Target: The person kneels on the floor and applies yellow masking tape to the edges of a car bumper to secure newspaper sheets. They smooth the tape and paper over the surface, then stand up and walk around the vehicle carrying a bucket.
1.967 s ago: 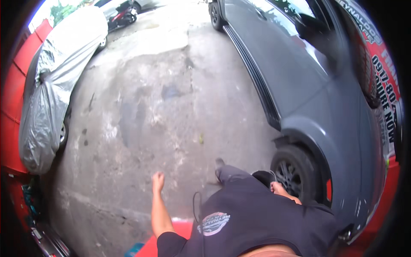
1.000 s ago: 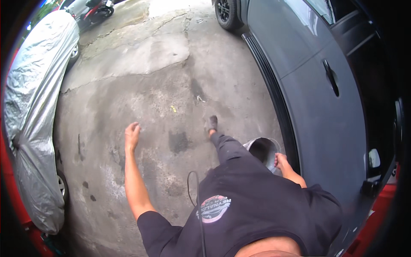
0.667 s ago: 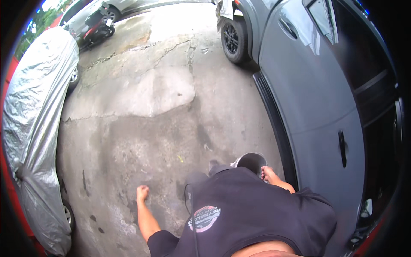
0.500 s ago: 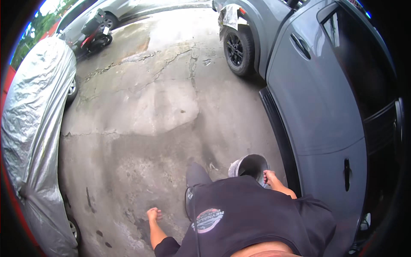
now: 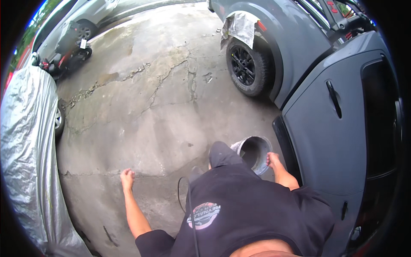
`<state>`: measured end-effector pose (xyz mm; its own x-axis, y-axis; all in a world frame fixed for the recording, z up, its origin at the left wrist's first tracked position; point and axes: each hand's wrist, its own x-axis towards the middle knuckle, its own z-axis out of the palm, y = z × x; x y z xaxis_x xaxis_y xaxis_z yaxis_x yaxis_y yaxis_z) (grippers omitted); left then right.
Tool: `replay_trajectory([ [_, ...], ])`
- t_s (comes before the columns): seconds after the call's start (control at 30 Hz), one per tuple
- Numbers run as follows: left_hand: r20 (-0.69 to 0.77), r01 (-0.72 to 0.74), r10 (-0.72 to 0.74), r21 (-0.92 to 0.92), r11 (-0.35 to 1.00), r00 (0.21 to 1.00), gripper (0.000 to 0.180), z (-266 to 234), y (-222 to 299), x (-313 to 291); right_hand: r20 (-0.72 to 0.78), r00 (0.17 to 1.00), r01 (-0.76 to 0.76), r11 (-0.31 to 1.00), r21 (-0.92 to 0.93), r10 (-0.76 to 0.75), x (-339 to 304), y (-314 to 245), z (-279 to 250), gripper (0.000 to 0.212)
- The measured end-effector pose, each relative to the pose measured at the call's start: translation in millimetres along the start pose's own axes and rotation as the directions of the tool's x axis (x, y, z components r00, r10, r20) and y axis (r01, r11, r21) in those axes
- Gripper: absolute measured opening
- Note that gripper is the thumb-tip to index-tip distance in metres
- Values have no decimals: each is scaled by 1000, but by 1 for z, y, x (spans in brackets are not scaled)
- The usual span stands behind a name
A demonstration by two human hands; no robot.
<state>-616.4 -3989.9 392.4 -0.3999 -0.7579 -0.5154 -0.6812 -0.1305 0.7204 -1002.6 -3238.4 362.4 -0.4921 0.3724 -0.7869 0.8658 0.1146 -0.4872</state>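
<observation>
My right hand (image 5: 272,159) is closed on the near side of a grey bucket (image 5: 257,150); whether it grips the rim or a handle is too small to tell. The bucket hangs tilted beside my leg, its mouth toward me, and its inside looks dark grey. Out to my left, my left hand (image 5: 127,173) swings over the concrete with its fingers curled in and nothing visible in them. A thin dark cord (image 5: 192,222) runs down the front of my black shirt (image 5: 252,210).
A grey pickup truck (image 5: 319,141) stands close on my right, with a side step (image 5: 287,145), a black-rimmed wheel (image 5: 246,66) and masking sheet (image 5: 240,29) over its fender. At left are a silver-covered car (image 5: 30,141) and a motorcycle (image 5: 70,55). Cracked concrete (image 5: 167,115) lies ahead.
I have moved forward along the truck, so its rear wheel is nearer. The bucket came along in my right hand. My left arm has swung forward and outward, and one knee has come up.
</observation>
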Motion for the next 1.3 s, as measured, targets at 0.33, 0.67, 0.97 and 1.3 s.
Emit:
replay_trajectory([
  [0.33, -29, 149, -154, -133, 980, 988, 35, 143, 151, 196, 128, 984, -110, 989, -100, 123, 177, -247, 271, 15],
  [0.67, 503, 346, -539, 430, 834, 676, 46, 304, 291, 293, 224, 975, -7, 1000, 15, 3, 255, -471, 443, 15],
  [0.97, 371, 237, -326, 266, 934, 869, 41, 355, 459, 630, 126, 992, -5, 990, 144, -14, 368, -613, 608, 15],
  [1.3, 97, 545, -659, 480, 687, 746, 30, 228, 479, 650, 104, 990, -127, 942, 310, 99, 462, -704, 738, 12],
])
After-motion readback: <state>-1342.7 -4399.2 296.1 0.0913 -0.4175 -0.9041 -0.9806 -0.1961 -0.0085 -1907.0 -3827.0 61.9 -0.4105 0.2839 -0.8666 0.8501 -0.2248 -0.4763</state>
